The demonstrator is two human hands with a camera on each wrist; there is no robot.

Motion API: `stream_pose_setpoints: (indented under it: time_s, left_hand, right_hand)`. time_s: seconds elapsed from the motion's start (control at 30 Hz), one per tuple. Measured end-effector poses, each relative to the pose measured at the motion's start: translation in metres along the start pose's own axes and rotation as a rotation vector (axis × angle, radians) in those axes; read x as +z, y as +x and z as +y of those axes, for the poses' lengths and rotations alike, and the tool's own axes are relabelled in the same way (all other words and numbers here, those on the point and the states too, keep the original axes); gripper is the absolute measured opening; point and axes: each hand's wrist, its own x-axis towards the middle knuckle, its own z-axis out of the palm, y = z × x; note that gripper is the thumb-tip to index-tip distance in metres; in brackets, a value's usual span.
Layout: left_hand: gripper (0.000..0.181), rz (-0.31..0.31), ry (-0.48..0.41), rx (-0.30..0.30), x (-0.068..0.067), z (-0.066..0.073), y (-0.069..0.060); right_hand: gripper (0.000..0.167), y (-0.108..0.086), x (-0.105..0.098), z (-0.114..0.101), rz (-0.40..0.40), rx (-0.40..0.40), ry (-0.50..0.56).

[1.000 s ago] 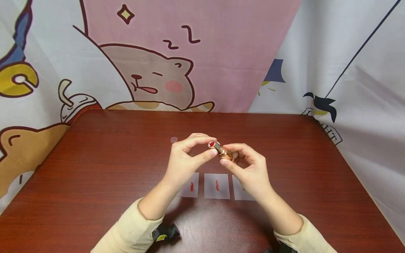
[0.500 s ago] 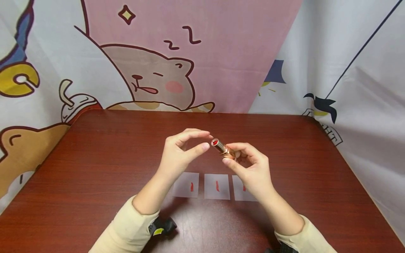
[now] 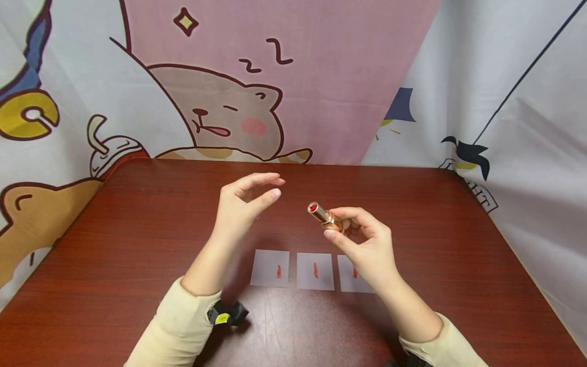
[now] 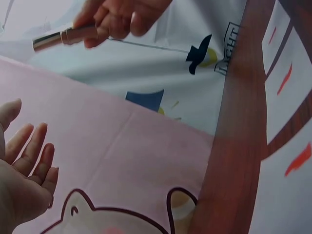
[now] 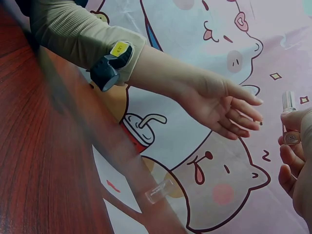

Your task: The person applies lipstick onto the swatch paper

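A gold lipstick tube (image 3: 324, 216) with a red tip is pinched between the thumb and fingers of my right hand (image 3: 367, 244), tilted with its tip to the upper left. The left wrist view shows that tube (image 4: 63, 37) in my right hand (image 4: 122, 19). My left hand (image 3: 238, 209) is raised to the left of it, fingers bent loosely and apart from the thumb, touching nothing. Three white paper squares, the left (image 3: 263, 267), middle (image 3: 304, 270) and right (image 3: 346, 278), lie below the hands, each bearing a red stroke. My right hand partly covers the right square.
In the right wrist view a clear cap (image 5: 160, 191) lies on the table (image 5: 44, 170) beyond the papers; my left hand mostly hides it in the head view. A printed curtain (image 3: 339, 66) hangs behind the table.
My left hand has let go of the lipstick tube and moved away to the left and slightly up. My right hand still holds the tube, almost in place.
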Motion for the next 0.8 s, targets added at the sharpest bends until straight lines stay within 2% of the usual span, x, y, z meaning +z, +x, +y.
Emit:
stream_pose_setpoints:
  time_s: [0.17,0.4,0.57,0.8]
  left_hand:
    - [0.028,0.017,0.007,-0.036,-0.006,-0.009,0.005]
    - [0.031,0.008,0.008,-0.069,-0.012,-0.021,0.009]
    - [0.032,0.003,0.051,-0.074,-0.017,-0.03,0.011]
    - [0.034,-0.017,0.13,-0.112,-0.025,-0.043,0.014]
  right_hand:
    - [0.032,0.0,-0.001,0.0,0.004,0.006,-0.004]
    - [0.032,0.0,-0.001,-0.001,0.006,0.002,0.004]
    - [0.032,0.001,-0.001,-0.001,0.007,-0.001,0.006]
    - [0.032,0.001,-0.002,-0.001,0.005,-0.006,0.003]
